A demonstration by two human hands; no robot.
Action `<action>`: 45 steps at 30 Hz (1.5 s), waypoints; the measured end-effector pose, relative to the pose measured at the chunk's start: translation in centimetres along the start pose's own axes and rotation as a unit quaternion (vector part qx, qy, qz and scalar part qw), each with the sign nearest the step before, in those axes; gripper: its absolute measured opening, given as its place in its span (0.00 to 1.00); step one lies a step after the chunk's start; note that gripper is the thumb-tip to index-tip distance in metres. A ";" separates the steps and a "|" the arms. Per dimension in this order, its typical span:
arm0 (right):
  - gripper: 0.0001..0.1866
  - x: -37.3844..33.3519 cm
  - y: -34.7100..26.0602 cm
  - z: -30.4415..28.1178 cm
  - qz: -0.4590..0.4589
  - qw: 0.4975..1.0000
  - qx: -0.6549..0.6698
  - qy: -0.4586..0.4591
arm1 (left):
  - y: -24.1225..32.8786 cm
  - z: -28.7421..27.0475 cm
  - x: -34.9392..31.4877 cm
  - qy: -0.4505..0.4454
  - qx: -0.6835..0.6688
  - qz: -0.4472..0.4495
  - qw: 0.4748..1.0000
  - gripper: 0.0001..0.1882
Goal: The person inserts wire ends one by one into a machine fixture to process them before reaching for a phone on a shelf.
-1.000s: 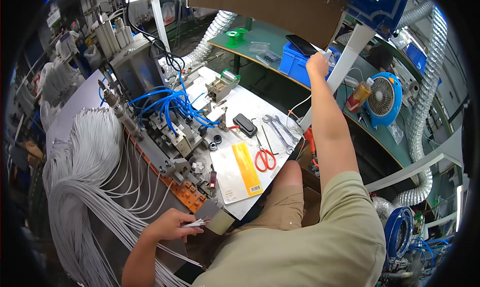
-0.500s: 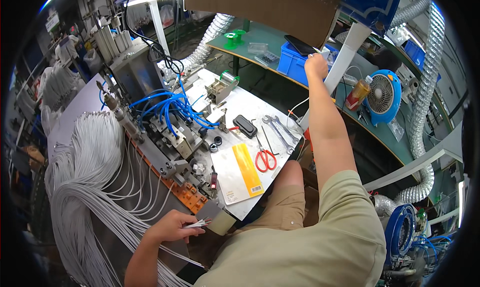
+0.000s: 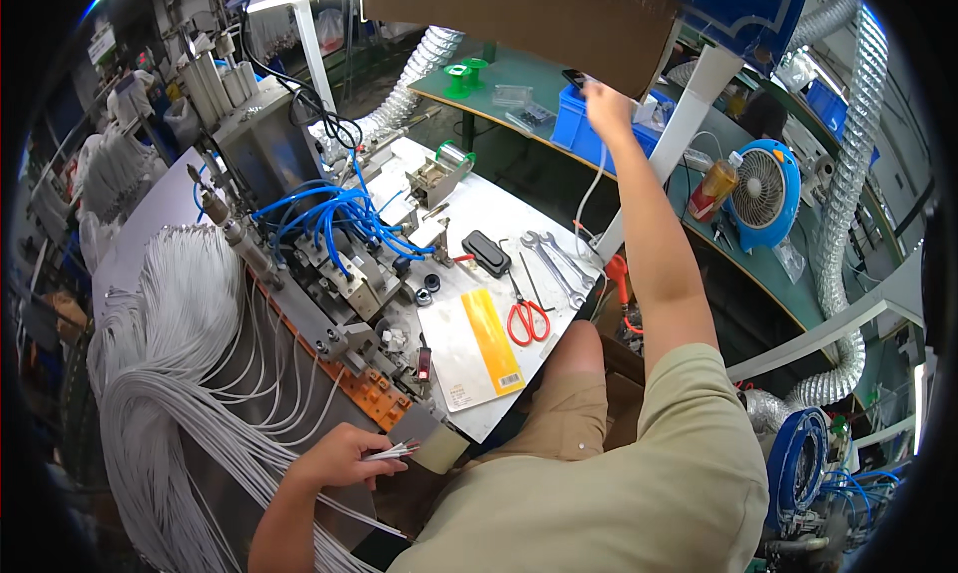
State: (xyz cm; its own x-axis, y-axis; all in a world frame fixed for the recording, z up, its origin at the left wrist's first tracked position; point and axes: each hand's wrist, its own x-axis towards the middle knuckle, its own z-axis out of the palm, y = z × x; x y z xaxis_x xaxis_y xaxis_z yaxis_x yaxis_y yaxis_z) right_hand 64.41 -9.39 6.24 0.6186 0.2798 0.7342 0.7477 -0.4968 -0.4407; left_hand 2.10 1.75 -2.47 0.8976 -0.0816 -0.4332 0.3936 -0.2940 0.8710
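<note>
Low on the left, my left hand [image 3: 344, 455] is closed around the ends of several white cables [image 3: 389, 452], whose tips show reddish wires. Beside it a big bundle of the same white cables [image 3: 180, 393] spreads over the bench. My right arm reaches far out. At its end my right hand [image 3: 608, 111] is closed over the blue bin [image 3: 572, 126], on a dark flat thing that looks like a phone [image 3: 573, 77], mostly hidden by the fingers. From below that hand a white cord [image 3: 591, 194] hangs down toward the bench.
On the white bench top lie red-handled scissors [image 3: 527, 321], wrenches [image 3: 559, 264], a black case [image 3: 486, 254] and a yellow-and-white booklet [image 3: 474, 348]. A machine with blue tubes [image 3: 339, 219] stands left. A white post [image 3: 689, 114] and blue fan [image 3: 765, 194] are to the right.
My right hand has moved left and up, taking the dark phone, which turned and is now mostly covered. The white cord now hangs higher, near that hand. My left hand has barely moved.
</note>
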 end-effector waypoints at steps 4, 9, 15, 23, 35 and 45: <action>0.12 -5.3 -8.0 -0.2 0.038 0.871 0.286 -0.397 | -0.2 0.2 -0.4 0.011 0.009 0.005 1.000 0.08; 0.09 -7.4 -3.3 4.8 0.250 0.759 0.298 -0.523 | -0.1 0.4 -0.5 0.012 -0.013 -0.005 1.000 0.07; 0.22 -12.6 7.6 10.2 0.436 0.873 0.038 -0.213 | -0.2 0.3 -0.1 0.009 -0.036 -0.009 0.999 0.07; 0.22 -15.0 -0.3 -1.8 0.284 0.862 0.268 -0.322 | -0.1 0.3 -0.5 0.014 -0.018 -0.016 1.000 0.07; 0.41 2.6 -3.5 -1.3 0.288 0.944 -0.151 -0.058 | 0.1 0.2 -0.2 0.029 -0.029 -0.024 0.999 0.05; 0.50 6.6 3.6 2.6 0.187 0.924 -0.244 -0.226 | 0.3 0.0 -0.1 0.023 -0.025 -0.010 0.999 0.06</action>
State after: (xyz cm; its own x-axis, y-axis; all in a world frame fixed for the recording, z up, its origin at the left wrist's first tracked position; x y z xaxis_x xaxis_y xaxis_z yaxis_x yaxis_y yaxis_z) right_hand 71.79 -7.22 8.13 0.9323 0.2730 0.2374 0.3307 -0.9091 -0.2534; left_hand 2.09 1.63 -2.16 0.8969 -0.0311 -0.4411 0.4207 -0.2470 0.8729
